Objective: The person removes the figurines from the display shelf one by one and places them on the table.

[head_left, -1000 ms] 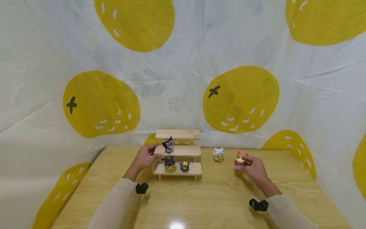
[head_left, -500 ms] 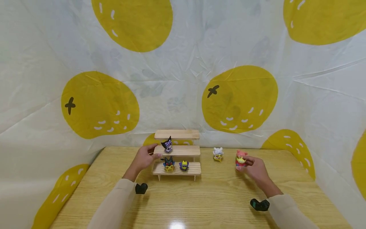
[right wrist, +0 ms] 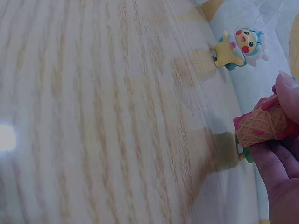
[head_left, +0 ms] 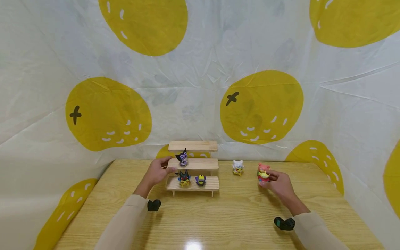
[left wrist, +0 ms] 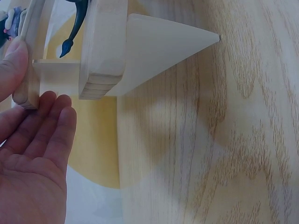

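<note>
Head view has the left hand gripping the three-tier wooden stand, probably to steady it; the right hand pinches a waffle-patterned figurine near a white-hooded figurine.

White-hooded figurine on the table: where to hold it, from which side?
I'd pinch the white-hooded figurine by both sides of its head, from the near side: it stands upright, head above outstretched arms, and cloth hangs behind.

Softly lit, apparently from above; glaring white on the near tabletop; shadowed beside the right hand; bowed by the lens in the right wrist view; hazy in the left.
</note>
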`<state>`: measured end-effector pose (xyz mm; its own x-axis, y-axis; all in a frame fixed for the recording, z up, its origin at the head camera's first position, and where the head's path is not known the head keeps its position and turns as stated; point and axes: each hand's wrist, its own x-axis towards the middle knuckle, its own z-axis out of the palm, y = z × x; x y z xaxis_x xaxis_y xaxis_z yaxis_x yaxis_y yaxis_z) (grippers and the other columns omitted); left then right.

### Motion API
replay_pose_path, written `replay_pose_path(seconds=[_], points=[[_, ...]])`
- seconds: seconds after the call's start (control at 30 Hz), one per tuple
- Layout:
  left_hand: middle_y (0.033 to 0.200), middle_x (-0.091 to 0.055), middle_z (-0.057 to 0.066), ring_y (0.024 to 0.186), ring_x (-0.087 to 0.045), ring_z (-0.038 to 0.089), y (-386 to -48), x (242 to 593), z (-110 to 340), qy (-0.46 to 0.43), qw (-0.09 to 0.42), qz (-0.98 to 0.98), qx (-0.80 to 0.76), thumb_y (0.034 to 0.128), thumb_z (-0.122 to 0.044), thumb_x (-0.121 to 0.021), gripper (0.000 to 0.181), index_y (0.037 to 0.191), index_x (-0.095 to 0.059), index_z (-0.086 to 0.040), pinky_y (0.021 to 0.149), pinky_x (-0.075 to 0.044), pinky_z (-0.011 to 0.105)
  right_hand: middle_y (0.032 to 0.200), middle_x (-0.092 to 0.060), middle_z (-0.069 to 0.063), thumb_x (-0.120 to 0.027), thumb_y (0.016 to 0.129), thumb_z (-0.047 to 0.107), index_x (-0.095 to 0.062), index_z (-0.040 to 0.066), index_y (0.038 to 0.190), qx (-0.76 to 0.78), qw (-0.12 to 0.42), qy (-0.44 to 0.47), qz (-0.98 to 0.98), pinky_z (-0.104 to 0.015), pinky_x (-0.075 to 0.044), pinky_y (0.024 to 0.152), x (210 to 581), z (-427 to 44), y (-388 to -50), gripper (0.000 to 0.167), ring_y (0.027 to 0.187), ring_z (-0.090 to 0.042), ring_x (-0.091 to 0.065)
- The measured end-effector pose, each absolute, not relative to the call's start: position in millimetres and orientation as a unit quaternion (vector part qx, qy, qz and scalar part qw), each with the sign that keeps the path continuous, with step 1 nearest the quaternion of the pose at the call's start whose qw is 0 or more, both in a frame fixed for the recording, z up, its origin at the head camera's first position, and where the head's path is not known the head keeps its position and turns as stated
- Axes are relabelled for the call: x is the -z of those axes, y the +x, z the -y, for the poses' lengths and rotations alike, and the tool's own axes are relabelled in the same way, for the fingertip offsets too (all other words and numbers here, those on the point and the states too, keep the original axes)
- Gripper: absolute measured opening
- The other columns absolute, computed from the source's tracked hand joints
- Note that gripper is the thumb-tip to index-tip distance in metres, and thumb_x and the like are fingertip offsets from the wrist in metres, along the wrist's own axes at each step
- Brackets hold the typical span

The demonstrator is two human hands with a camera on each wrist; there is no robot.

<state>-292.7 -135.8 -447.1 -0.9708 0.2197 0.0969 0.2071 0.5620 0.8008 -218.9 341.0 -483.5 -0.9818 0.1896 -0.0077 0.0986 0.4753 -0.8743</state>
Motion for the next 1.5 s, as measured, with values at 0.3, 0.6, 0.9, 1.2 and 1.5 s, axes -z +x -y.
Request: replay_pose_path(seconds=[0.3,0.6,0.9,1.2,1.5], points=[[0.157,-0.05,0.025,0.14,-0.054,0.045,-293.2,448.5,135.5,0.119,0.005,-0.885,-0.451,0.1005,-0.021,-0.071,0.064,0.156,-0.047,-0.002,0.112,-0.05,0.057,0.144,-0.056,-0.037,-0.08,0.091,0.01,-0.049,-0.014,0.147,-0.496,0.044,-0.081,0.863,-0.01,-0.053,0.078,484.1,-342.1,-216.7,0.069,0.134,-0.049,-0.058],[0.155,-0.052,0.026,0.139,-0.056,0.044,-292.6,447.2,133.0,0.123,0.002,-0.886,-0.446,0.1,-0.02,-0.071,0.063,0.155,-0.048,0.0,0.111,-0.05,0.057,0.143,-0.059,-0.035,-0.08,0.092,0.012,-0.05,-0.013,0.147,-0.495,0.04,-0.085,0.864,-0.008,-0.05,0.076,486.6,-344.1,-215.0,0.068,0.128,-0.04,-0.064],[0.155,-0.052,0.026,0.139,-0.056,0.044,-291.8,446.1,134.1,0.115,0.007,-0.888,-0.446,0.1006,-0.02,-0.071,0.063,0.156,-0.047,-0.001,0.111,-0.05,0.057,0.144,-0.057,-0.035,-0.081,0.091,0.013,-0.049,-0.013,0.147,-0.496,0.036,-0.088,0.863,-0.008,-0.05,0.076,486.2,-345.6,-212.8,0.07,0.128,-0.038,-0.064],[0.153,-0.054,0.026,0.137,-0.057,0.044,-291.7,446.8,133.5,0.117,0.006,-0.888,-0.444,0.0998,-0.021,-0.072,0.063,0.155,-0.048,0.0,0.11,-0.052,0.056,0.141,-0.06,-0.034,-0.081,0.09,0.01,-0.051,-0.014,0.146,-0.501,0.039,-0.082,0.86,-0.008,-0.052,0.076,486.9,-347.2,-213.2,0.068,0.113,-0.017,-0.069],[0.154,-0.053,0.026,0.138,-0.057,0.044,-291.8,445.0,134.5,0.121,-0.001,-0.888,-0.444,0.1005,-0.02,-0.071,0.062,0.155,-0.048,0.0,0.11,-0.052,0.056,0.142,-0.059,-0.035,-0.081,0.09,0.011,-0.051,-0.014,0.146,-0.49,0.042,-0.089,0.866,-0.007,-0.049,0.075,486.3,-347.6,-213.6,0.067,0.12,-0.028,-0.068]])
